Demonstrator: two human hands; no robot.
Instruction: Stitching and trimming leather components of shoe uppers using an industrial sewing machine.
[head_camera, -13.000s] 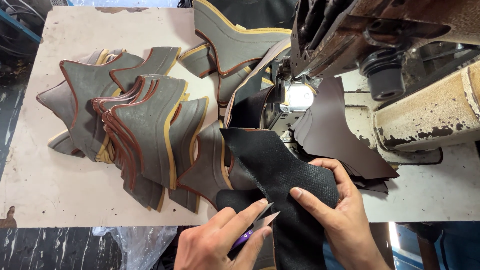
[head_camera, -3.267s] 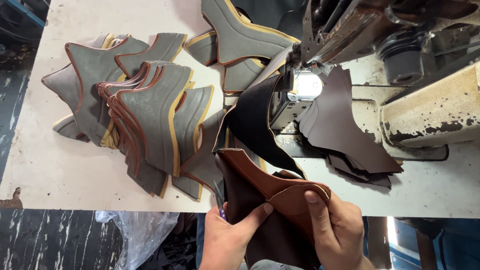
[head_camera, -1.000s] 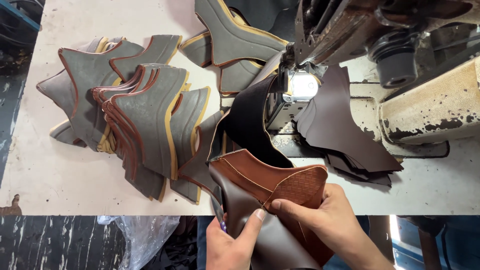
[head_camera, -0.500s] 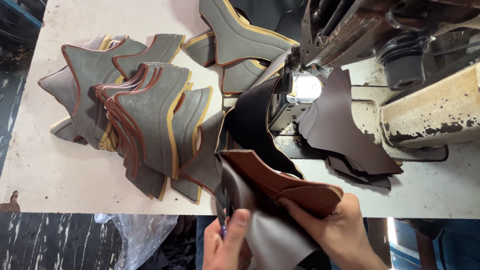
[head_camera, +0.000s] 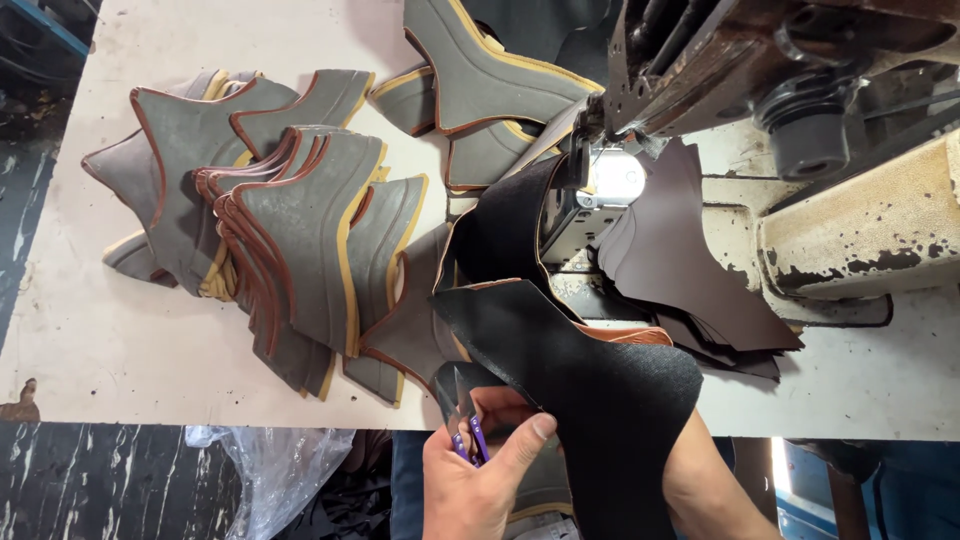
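My left hand is at the table's near edge. It grips small purple-handled thread snips with the blades pointing up, and its thumb presses on a shaped leather piece. That piece lies black lining up, with a brown rim showing at its far edge. My right hand is under the piece and holds it up; only the wrist and forearm show. The piece's far end runs up to the sewing machine's needle area.
A fanned stack of grey leather pieces with yellow and brown edging covers the left of the white table. Dark brown pieces lie by the worn sewing machine. A clear plastic bag hangs below the table edge.
The leather piece has been turned from brown side up to black lining up and spread flatter. My right hand has slid beneath it. The snips now show in my left hand.
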